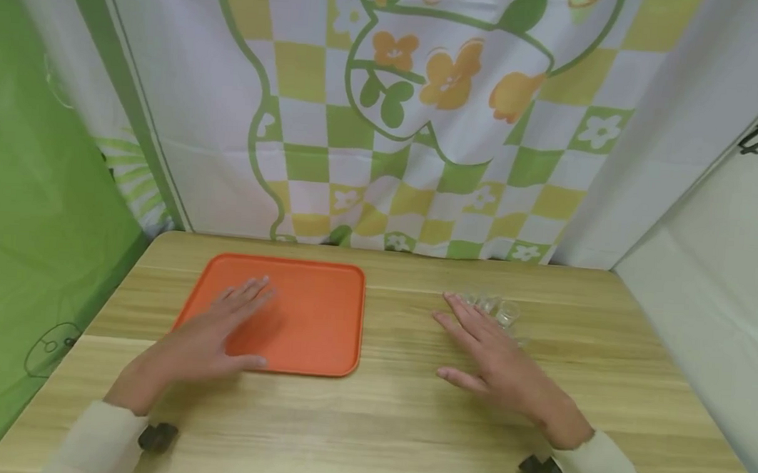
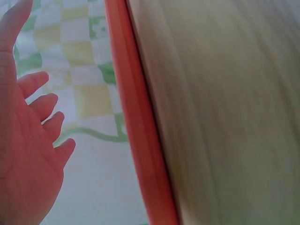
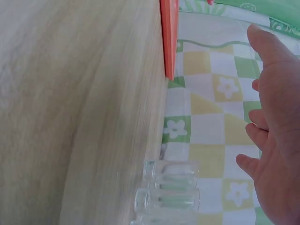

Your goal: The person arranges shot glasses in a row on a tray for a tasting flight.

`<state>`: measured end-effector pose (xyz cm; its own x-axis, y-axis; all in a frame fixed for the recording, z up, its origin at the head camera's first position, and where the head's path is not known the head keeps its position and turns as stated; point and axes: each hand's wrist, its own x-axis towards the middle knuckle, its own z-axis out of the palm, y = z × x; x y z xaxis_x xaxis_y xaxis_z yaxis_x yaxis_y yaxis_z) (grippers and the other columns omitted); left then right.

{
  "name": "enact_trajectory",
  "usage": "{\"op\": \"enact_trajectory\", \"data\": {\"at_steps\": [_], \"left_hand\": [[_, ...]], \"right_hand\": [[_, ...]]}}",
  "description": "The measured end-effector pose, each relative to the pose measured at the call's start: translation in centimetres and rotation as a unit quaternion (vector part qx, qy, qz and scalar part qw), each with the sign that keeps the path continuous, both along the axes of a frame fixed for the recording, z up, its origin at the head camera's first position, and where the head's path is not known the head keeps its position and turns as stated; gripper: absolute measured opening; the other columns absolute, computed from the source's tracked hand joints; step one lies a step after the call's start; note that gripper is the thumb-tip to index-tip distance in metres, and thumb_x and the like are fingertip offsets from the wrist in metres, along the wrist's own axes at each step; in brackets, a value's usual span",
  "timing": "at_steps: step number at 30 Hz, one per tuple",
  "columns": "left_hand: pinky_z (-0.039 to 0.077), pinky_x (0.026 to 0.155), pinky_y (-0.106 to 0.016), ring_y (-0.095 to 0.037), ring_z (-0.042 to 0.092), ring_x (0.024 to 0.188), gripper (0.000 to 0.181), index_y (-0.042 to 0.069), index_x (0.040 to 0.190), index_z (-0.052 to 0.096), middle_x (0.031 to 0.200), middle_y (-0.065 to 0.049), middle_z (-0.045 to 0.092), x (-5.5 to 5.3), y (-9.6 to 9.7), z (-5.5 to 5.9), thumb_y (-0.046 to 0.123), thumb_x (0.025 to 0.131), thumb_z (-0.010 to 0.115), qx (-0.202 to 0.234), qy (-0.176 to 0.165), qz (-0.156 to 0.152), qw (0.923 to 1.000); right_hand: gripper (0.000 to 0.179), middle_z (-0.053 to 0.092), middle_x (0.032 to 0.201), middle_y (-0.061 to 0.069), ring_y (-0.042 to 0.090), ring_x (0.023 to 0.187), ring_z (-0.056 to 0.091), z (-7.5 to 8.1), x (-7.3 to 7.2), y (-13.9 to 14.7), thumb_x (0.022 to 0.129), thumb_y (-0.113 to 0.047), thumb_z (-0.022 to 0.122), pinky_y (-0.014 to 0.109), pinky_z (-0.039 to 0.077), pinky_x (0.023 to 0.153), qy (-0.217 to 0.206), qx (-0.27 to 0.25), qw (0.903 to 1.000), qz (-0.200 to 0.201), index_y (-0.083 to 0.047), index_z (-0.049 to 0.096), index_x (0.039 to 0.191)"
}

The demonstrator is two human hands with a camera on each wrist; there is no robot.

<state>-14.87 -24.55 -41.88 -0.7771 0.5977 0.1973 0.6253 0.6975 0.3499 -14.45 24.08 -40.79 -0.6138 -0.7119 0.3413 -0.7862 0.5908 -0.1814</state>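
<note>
An orange rectangular tray (image 1: 323,319) lies on the left half of the wooden table. My left hand (image 1: 209,338) hovers over its left part, fingers spread and relaxed, holding nothing. In the left wrist view the tray's side (image 2: 140,136) runs beside that hand (image 2: 28,150). On the right, several small clear glasses (image 1: 507,313) stand close together, partly hidden behind my right hand (image 1: 495,357). That hand's fingers are extended with nothing in them. The right wrist view shows the glasses (image 3: 171,199) upright on the table, apart from the hand (image 3: 281,126).
The wooden table (image 1: 369,429) reaches back to a checked, flowered curtain (image 1: 408,166). Green cloth (image 1: 40,197) hangs at the left, and a white sheet (image 1: 724,283) with black marks hangs at the right. Each wrist carries a small black device (image 1: 542,471).
</note>
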Motion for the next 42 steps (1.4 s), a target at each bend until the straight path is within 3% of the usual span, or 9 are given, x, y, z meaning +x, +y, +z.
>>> {"op": "enact_trajectory", "data": {"at_steps": [5,12,17,21,24,31,37,42], "left_hand": [[0.01,0.124,-0.053,-0.04,0.012,0.155,0.099,0.02,0.166,0.023,0.172,-0.006,0.009,-0.2,-1.2,-0.3,0.055,0.089,0.076,0.01,-0.023,0.025,0.9994],[0.016,0.116,-0.071,-0.046,0.007,0.154,0.104,0.026,0.167,0.017,0.172,-0.012,0.006,-0.4,-2.7,-0.6,0.054,0.088,0.078,0.023,-0.052,0.057,0.9967],[0.012,0.116,-0.071,-0.05,0.008,0.152,0.105,0.02,0.167,0.016,0.17,-0.021,0.008,-0.4,-3.8,-0.6,0.049,0.088,0.08,0.033,-0.058,0.063,0.9958],[0.011,0.116,-0.071,-0.049,0.007,0.152,0.107,0.02,0.167,0.013,0.17,-0.022,0.008,-0.5,-4.7,-0.8,0.048,0.089,0.08,0.036,-0.071,0.074,0.994],[0.012,0.115,-0.073,-0.05,0.006,0.152,0.107,0.017,0.167,0.012,0.171,-0.02,0.006,-0.5,-5.3,-0.9,0.047,0.089,0.08,0.04,-0.086,0.084,0.992],[0.015,0.113,-0.075,-0.05,0.005,0.152,0.113,0.01,0.166,0.007,0.169,-0.025,0.002,-0.3,-6.7,-1.0,0.046,0.089,0.081,0.056,-0.114,0.106,0.9862],[0.012,0.117,-0.069,-0.051,0.004,0.152,0.118,0.008,0.166,0.003,0.166,-0.031,0.007,-0.2,-7.7,-1.7,0.039,0.086,0.084,0.08,-0.107,0.096,0.9865],[0.011,0.112,-0.077,-0.056,0.004,0.149,0.121,0.016,0.167,0.004,0.164,-0.033,0.013,-0.2,-8.1,-2.0,0.034,0.082,0.088,0.104,-0.108,0.077,0.9857]], "right_hand": [[0.079,0.022,0.167,0.022,0.039,0.152,0.024,-0.1,-0.1,0.5,0.105,-0.059,0.045,0.041,0.007,0.125,0.022,-0.013,0.9997,0.005,-0.002,0.034,0.159],[0.081,0.023,0.167,0.022,0.043,0.149,0.027,0.0,-0.5,1.4,0.104,-0.06,0.046,0.048,0.009,0.124,0.036,-0.029,0.9988,-0.014,0.001,0.038,0.157],[0.08,0.024,0.166,0.022,0.045,0.147,0.031,0.2,-0.8,2.2,0.104,-0.059,0.047,0.047,0.012,0.124,0.048,-0.047,0.9976,-0.019,0.001,0.039,0.156],[0.08,0.024,0.166,0.022,0.047,0.146,0.031,0.3,-1.0,2.9,0.104,-0.059,0.048,0.046,0.014,0.124,0.046,-0.057,0.997,-0.027,-0.001,0.037,0.158],[0.08,0.021,0.167,0.021,0.048,0.147,0.029,0.3,-1.0,3.4,0.103,-0.058,0.052,0.049,0.016,0.123,0.032,-0.056,0.9971,-0.041,-0.004,0.034,0.16],[0.083,0.022,0.167,0.021,0.05,0.146,0.03,0.2,-1.2,4.4,0.095,-0.036,0.073,0.067,0.029,0.113,0.01,-0.053,0.9955,-0.078,-0.007,0.033,0.161],[0.085,0.02,0.167,0.022,0.049,0.148,0.026,0.1,-1.3,5.2,0.095,-0.031,0.076,0.07,0.029,0.111,-0.011,-0.038,0.9932,-0.11,-0.006,0.03,0.162],[0.086,0.016,0.168,0.021,0.05,0.148,0.024,-0.1,-1.3,5.7,0.097,-0.031,0.074,0.07,0.028,0.112,-0.037,-0.033,0.9898,-0.133,-0.005,0.025,0.163]]}}
